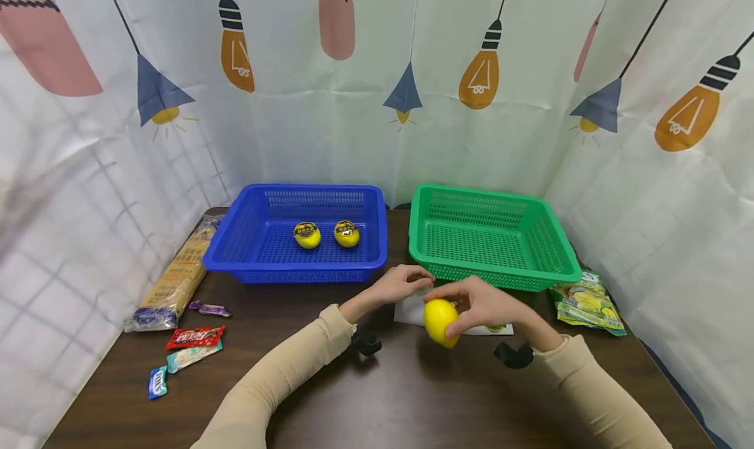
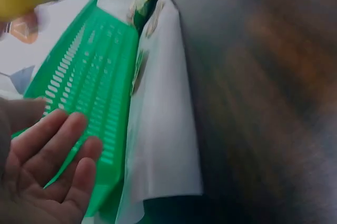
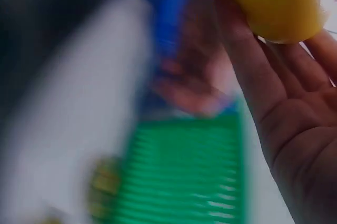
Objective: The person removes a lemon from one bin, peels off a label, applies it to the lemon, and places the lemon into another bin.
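A yellow lemon [image 1: 440,323] is held in my right hand [image 1: 487,303], thumb on one side and fingers on the other, above the table. The right wrist view shows the same lemon [image 3: 279,3] against the fingers. My left hand [image 1: 405,283] hovers with loosely bent fingers and nothing in them, left of the lemon. Beneath both hands lies a white sheet [image 1: 409,313] with dark-and-yellow round stickers, partly hidden by the hands. Two lemons [image 1: 307,239] [image 1: 347,238] with similar dark labels sit inside the blue basket [image 1: 306,275].
A green basket [image 1: 495,277] stands behind the right hand. At the left lie a long noodle-like package [image 1: 177,272], a purple candy [image 1: 210,309], a red wrapper [image 1: 196,337] and small packets [image 1: 193,356] [image 1: 157,383]. A green snack bag [image 1: 589,303] lies at the right.
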`<state>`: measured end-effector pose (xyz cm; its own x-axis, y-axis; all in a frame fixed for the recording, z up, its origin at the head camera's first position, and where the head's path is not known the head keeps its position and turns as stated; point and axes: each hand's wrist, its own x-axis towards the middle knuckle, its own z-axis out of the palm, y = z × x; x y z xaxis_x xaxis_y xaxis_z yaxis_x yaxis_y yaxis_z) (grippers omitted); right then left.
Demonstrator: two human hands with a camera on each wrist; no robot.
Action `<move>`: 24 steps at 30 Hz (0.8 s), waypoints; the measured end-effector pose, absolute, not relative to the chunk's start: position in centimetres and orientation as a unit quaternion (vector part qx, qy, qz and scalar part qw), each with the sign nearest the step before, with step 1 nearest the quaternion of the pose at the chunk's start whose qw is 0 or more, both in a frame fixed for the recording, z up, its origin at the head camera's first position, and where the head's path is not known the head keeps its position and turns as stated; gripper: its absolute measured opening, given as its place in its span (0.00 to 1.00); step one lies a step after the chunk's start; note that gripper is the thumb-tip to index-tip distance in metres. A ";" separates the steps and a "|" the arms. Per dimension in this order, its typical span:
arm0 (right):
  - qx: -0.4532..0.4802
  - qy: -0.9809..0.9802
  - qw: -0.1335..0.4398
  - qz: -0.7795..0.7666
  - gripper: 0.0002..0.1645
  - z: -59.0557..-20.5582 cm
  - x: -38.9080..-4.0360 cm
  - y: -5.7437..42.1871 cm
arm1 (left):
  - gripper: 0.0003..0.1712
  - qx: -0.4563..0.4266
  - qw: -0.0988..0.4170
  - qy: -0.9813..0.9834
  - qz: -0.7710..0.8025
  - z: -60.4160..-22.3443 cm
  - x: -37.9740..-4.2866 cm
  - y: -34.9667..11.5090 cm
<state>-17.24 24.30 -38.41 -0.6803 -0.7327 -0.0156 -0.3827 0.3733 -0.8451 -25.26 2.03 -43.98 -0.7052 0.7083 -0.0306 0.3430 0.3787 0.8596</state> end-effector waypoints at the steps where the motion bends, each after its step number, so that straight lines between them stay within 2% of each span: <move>1: -0.347 0.803 0.213 -0.435 0.35 -39.5 -17.2 24.0 | 0.21 0.337 0.199 0.810 0.437 -44.0 -25.5 2.2; 4: -0.330 0.802 0.248 -0.431 0.35 -42.2 -17.0 23.5 | 0.23 0.356 0.197 0.816 0.411 -44.3 -26.1 2.7; 8: -0.320 0.812 0.252 -0.419 0.34 -44.2 -17.0 23.3 | 0.23 0.358 0.193 0.823 0.396 -44.9 -26.8 3.2; 13: -0.315 0.837 0.219 -0.391 0.33 -44.8 -17.0 23.4 | 0.25 0.346 0.181 0.836 0.386 -45.7 -27.1 3.4; 24: -0.314 0.873 0.149 -0.341 0.31 -43.2 -17.5 24.4 | 0.25 0.335 0.157 0.856 0.362 -46.6 -27.4 3.3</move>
